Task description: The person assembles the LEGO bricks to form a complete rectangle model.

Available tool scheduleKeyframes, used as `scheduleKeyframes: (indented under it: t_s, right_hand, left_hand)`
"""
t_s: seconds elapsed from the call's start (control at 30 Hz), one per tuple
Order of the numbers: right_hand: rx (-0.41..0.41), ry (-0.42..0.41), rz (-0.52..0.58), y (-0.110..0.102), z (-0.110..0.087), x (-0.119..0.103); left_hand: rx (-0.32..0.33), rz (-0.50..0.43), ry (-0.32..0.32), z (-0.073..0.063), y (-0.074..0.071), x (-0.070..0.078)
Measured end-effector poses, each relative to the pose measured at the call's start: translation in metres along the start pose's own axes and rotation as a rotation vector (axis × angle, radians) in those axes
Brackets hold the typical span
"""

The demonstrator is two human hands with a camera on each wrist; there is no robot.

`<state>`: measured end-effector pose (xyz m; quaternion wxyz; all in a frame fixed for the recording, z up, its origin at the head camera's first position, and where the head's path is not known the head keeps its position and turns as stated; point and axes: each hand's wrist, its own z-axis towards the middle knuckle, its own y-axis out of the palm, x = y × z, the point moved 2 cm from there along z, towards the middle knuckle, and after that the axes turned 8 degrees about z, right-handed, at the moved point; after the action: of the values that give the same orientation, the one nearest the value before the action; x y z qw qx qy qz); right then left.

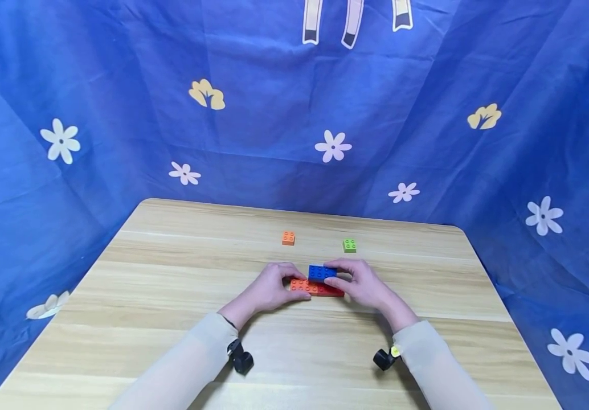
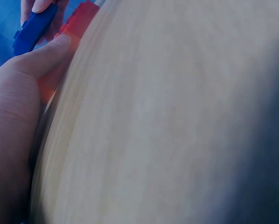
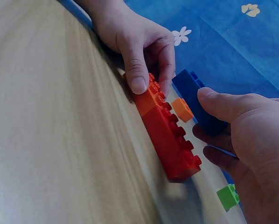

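Note:
My left hand [image 1: 273, 287] pinches a long orange brick [image 1: 301, 287] between thumb and fingers, low at the table. End to end with it lies a red brick [image 3: 170, 147], studs up, making one straight row. My right hand [image 1: 361, 282] holds a blue brick [image 1: 317, 274] by its right part, thumb on the near side and fingers on the far side. In the right wrist view the blue brick is tilted and stands apart from the row's studs. From the head view it overlaps the place where orange and red meet.
Farther back on the wooden table [image 1: 181, 256] lie a small orange brick [image 1: 288, 238] and a small green brick [image 1: 350, 246]. A blue patterned cloth [image 1: 269, 136] hangs behind the table and along its sides. Each wrist carries a small black camera.

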<state>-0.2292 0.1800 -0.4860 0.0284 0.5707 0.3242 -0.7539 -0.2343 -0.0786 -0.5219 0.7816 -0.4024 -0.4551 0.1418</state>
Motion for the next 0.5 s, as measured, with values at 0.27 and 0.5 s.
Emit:
scheduleKeyframes:
  t_s: [0.27,0.5]
  right_hand:
    - [-0.015,-0.001,-0.024,0.0068,-0.0037,0.0025]
    - [-0.02,-0.024,-0.037,0.0107,-0.0051,0.0081]
  left_hand:
    - [0.023,0.01,0.039,-0.0009,-0.0008,0.0015]
    - [0.015,0.002,0.036,-0.0002,-0.001,0.002]
